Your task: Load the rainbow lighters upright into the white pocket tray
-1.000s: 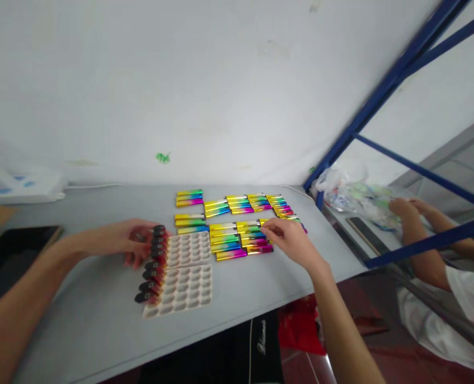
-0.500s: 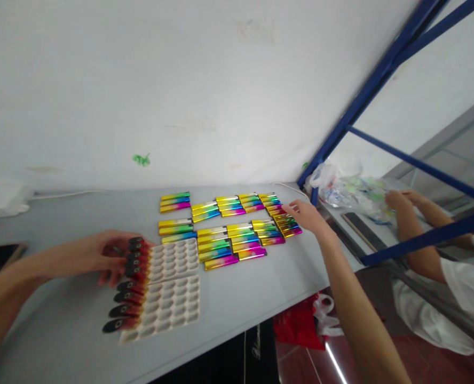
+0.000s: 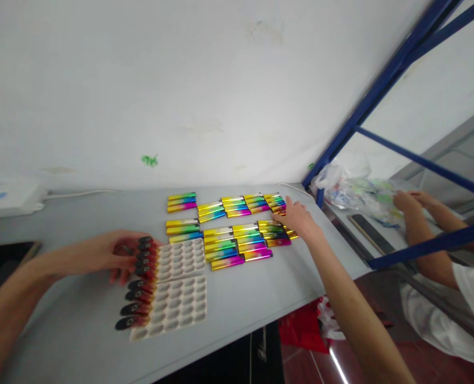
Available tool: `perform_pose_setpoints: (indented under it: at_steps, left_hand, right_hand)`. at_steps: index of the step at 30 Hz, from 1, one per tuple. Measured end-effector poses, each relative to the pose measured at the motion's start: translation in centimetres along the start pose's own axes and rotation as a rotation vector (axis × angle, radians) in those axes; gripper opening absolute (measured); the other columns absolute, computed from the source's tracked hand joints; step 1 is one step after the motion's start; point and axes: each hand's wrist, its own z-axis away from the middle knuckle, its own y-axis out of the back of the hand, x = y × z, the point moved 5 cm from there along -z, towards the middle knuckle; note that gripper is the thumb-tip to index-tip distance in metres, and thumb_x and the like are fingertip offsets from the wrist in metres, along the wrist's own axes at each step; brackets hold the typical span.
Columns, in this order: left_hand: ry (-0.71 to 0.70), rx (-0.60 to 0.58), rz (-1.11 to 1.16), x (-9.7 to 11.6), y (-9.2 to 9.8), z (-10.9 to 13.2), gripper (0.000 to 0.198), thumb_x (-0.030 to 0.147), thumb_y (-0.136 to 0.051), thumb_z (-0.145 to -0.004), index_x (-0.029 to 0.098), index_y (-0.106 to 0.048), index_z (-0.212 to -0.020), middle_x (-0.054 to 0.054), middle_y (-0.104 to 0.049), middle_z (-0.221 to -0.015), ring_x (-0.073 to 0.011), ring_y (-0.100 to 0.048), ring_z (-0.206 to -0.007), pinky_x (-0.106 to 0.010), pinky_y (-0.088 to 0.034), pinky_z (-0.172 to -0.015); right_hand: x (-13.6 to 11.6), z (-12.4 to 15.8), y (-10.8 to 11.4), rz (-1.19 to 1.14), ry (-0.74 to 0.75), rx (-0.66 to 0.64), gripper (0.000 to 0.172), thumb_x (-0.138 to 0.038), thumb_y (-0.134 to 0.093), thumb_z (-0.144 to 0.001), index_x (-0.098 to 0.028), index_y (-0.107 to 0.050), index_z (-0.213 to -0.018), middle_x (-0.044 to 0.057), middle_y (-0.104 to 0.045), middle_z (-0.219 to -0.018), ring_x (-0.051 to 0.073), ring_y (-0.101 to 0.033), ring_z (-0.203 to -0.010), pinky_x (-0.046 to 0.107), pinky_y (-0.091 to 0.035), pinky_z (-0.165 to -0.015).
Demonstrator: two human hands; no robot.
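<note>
My left hand [image 3: 119, 255] is curled round the far-left side of a row of black-tipped, red-and-yellow pieces [image 3: 145, 269], thumb against them and some fingers hidden behind. These pieces lie side by side along the left edge of two pale moulded trays [image 3: 179, 298] with rows of oval hollows. My right hand [image 3: 299, 218] reaches over the rightmost group of shiny rainbow-coloured flat bars [image 3: 257, 240]. Its fingers are apart, with one fingertip touching or just above the bars; I cannot tell which. The hand covers part of that group.
More rainbow bars [image 3: 181, 202] lie in groups along the grey table [image 3: 80, 330]. A white box [image 3: 10, 200] and a dark flat device [image 3: 7, 261] are at left. Beyond the blue metal frame [image 3: 365, 112], another person's hands [image 3: 413, 200] are beside clear plastic bags [image 3: 353, 186].
My right hand has moved left and inward over the rightmost bars, covering more of them. My left hand stays at the black-tipped pieces. The view has shifted slightly.
</note>
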Motion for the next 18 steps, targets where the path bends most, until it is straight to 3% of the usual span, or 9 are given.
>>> perform_pose_setpoints:
  at_steps: [5,7,10,14,18]
  left_hand:
    - [0.002,-0.003,0.029,0.3,-0.2,0.0,0.047,0.064,-0.081,-0.072,0.037,-0.077,-0.11,0.004,-0.081,-0.08,-0.0191,-0.07,-0.062,-0.026,-0.057,-0.06]
    - [0.0,-0.004,0.038,0.1,-0.2,0.0,0.045,0.061,-0.082,-0.073,0.035,-0.076,-0.11,0.003,-0.081,-0.079,-0.0196,-0.071,-0.062,-0.026,-0.057,-0.06]
    - [0.002,-0.003,0.028,-0.5,0.0,-0.2,0.043,0.056,-0.081,-0.076,0.034,-0.075,-0.113,0.003,-0.082,-0.078,-0.0191,-0.071,-0.062,-0.025,-0.056,-0.06]
    - [-0.005,-0.024,0.002,-0.5,-0.1,-0.3,0.039,0.051,-0.078,-0.082,0.029,-0.073,-0.113,0.002,-0.082,-0.081,-0.0184,-0.072,-0.063,-0.024,-0.057,-0.06]
    - [-0.016,-0.009,0.006,0.5,-0.2,0.0,0.041,0.044,-0.081,-0.079,0.023,-0.071,-0.113,0.0,-0.082,-0.083,-0.0188,-0.074,-0.065,-0.023,-0.056,-0.058]
  right_hand:
    - [1.2,0.7,1.6,-0.206,0.166,0.117,0.065,-0.052,-0.073,-0.096,-0.011,-0.062,-0.145,0.025,-0.068,-0.13,0.039,-0.066,-0.125,0.05,-0.051,-0.109]
    - [1.5,2.0,2.0,-0.462,0.279,0.141,0.054,-0.052,-0.074,-0.094,-0.015,-0.071,-0.134,0.019,-0.073,-0.125,0.034,-0.072,-0.115,0.048,-0.055,-0.105]
    - [0.9,4.9,1.4,-0.981,0.33,0.062,0.059,-0.058,-0.08,-0.088,-0.02,-0.072,-0.132,0.014,-0.077,-0.125,0.031,-0.077,-0.107,0.046,-0.062,-0.096]
    - [-2.9,8.7,-0.7,-1.459,0.319,-0.126,0.066,-0.058,-0.09,-0.079,-0.025,-0.073,-0.134,0.012,-0.078,-0.129,0.032,-0.074,-0.124,0.047,-0.06,-0.104]
    - [-7.2,10.5,-2.3,-1.651,0.258,-0.111,0.055,-0.068,-0.08,-0.085,-0.022,-0.081,-0.115,0.013,-0.08,-0.126,0.031,-0.079,-0.113,0.048,-0.061,-0.103]
